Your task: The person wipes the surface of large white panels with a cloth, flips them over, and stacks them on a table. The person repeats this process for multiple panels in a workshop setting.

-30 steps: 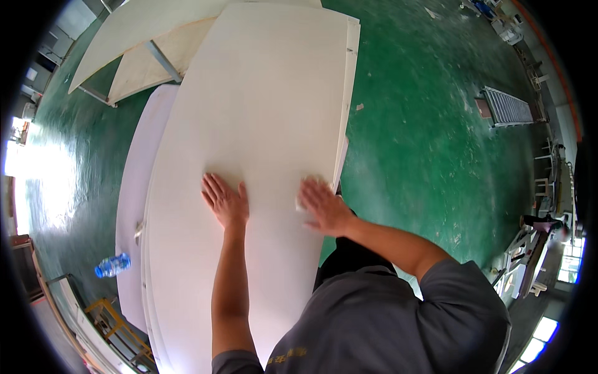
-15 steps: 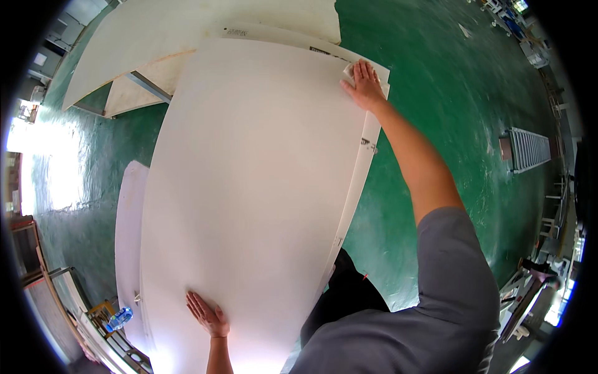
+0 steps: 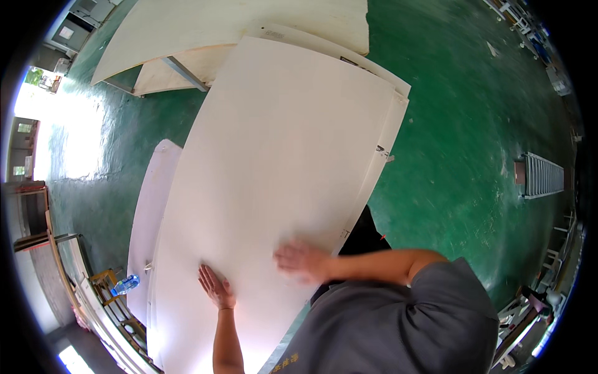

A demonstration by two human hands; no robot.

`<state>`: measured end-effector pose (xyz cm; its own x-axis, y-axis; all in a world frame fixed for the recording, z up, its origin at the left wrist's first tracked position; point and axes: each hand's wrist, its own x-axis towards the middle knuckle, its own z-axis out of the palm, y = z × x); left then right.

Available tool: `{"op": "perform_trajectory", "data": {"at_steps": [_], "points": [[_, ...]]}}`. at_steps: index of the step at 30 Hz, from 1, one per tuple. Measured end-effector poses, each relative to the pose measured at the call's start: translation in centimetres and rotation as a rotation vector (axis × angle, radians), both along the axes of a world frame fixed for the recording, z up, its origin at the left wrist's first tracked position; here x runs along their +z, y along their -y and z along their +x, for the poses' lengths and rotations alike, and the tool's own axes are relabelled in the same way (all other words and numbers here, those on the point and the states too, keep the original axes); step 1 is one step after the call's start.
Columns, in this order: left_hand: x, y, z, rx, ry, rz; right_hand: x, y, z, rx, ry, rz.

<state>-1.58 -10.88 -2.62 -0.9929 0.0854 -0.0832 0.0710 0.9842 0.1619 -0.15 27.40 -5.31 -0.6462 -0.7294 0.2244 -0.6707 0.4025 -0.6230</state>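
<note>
A large white board (image 3: 274, 149) lies flat in front of me, on top of at least one other pale sheet (image 3: 336, 47) whose far edge sticks out past it. My left hand (image 3: 216, 288) rests flat on the near part of the board with its fingers stretched out, and nothing shows in it. My right hand (image 3: 302, 260) is over the near right part of the board. Motion smears its fingers, so whether anything is under the palm is hidden.
A pale panel (image 3: 249, 19) on a metal frame stands at the far side. Left of the board are a pale lilac padded surface (image 3: 149, 206), a plastic bottle (image 3: 126, 285) and leaning boards (image 3: 87, 274). A ladder-like metal rack (image 3: 543, 176) lies right on the green floor (image 3: 448, 156).
My right hand has swept from the board's far right corner back toward me, near my left hand. A white scrap showed under it before. My left hand still lies flat.
</note>
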Motion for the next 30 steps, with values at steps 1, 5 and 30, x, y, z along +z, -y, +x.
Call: {"op": "perform_trajectory", "data": {"at_steps": [1,5,30], "points": [[-0.3,0.1,1.0,0.069,0.011,-0.02,1.3,-3.3,-5.0,-0.077,0.059,0.096],[-1.6,-5.2,-0.5,0.309,-0.007,-0.054,1.7,-19.4,-26.3,-0.866,-0.198,0.41],[-1.7,-23.6,-25.3,0.011,-0.084,-0.107,2.2,-35.6,-27.1,-1.129,0.082,0.42]]}}
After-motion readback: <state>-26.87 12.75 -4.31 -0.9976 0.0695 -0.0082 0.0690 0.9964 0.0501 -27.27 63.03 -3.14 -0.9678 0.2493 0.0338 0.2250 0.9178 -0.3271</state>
